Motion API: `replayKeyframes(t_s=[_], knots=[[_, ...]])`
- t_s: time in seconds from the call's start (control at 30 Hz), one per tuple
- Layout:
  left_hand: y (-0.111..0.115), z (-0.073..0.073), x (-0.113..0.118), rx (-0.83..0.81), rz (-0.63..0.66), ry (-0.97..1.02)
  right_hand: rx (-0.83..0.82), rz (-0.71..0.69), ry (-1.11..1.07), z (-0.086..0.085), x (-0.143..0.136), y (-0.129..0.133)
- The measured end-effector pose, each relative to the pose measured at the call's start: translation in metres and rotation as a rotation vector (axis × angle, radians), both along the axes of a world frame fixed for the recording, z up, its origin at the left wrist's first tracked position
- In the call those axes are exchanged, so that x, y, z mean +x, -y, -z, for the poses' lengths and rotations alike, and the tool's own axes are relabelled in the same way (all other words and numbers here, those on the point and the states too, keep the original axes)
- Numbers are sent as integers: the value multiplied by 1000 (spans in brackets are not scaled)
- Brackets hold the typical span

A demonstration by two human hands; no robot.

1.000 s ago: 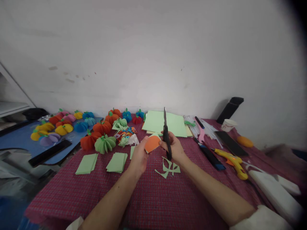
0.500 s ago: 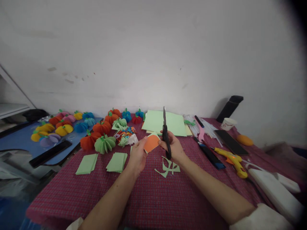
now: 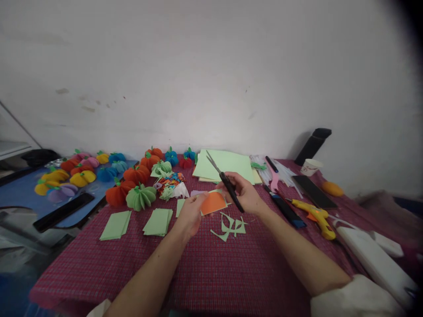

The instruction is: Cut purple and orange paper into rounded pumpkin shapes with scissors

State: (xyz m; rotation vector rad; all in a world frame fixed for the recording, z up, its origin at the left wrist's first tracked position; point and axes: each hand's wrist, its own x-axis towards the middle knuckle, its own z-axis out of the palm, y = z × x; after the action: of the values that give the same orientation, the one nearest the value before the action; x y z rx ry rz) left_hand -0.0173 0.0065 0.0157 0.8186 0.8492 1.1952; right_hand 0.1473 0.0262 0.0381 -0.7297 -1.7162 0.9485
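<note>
Along the left side of the checked cloth, two stacks of pale green paper, one farther left and one nearer the middle. Beyond them, a green paper pumpkin beside several orange paper pumpkins, with a heap of coloured scraps to the right. Toward the wall, large pale green sheets, partly covered in view by black-handled scissors. Off to the right, a yellow glue gun, a dark flat slab, a paper cup and an orange oval object. Just below the work, curved green offcuts lying loose.

With the left hand, pinches an orange card by its left side, fingers closed, pale green paper showing along the card's edge. With the right hand, holds the scissors by the handles, fingers curled round them, blades slightly parted and pointing up and to the left, away from the card. Cannot tell whether right fingertips touch the card's upper edge. Keeps the card above the cloth, between both hands.

Underneath everything, dark red cloth; alongside at left, a blue table bearing more paper pumpkins in yellow, blue, red and lilac. Behind, a pale, marked wall.
</note>
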Motion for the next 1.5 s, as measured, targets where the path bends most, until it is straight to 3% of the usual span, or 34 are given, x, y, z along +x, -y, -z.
replayKeyframes(t_s=[0.13, 0.33, 0.73, 1.07, 1.5], knots=[[2, -1, 1, -32, 48, -37, 8, -88, 142, -1, 7, -1], [2, 0, 2, -52, 81, -91, 52, -35, 311, -5, 5, 1], [-1, 8, 4, 80, 49, -102, -3, 83, 234, 2, 2, -6], [-4, 10, 2, 175, 6, -202, -103, 43, 136, 5, 2, -7], [-6, 10, 1, 267, -62, -245, -132, 19, 188, 5, -1, -4]])
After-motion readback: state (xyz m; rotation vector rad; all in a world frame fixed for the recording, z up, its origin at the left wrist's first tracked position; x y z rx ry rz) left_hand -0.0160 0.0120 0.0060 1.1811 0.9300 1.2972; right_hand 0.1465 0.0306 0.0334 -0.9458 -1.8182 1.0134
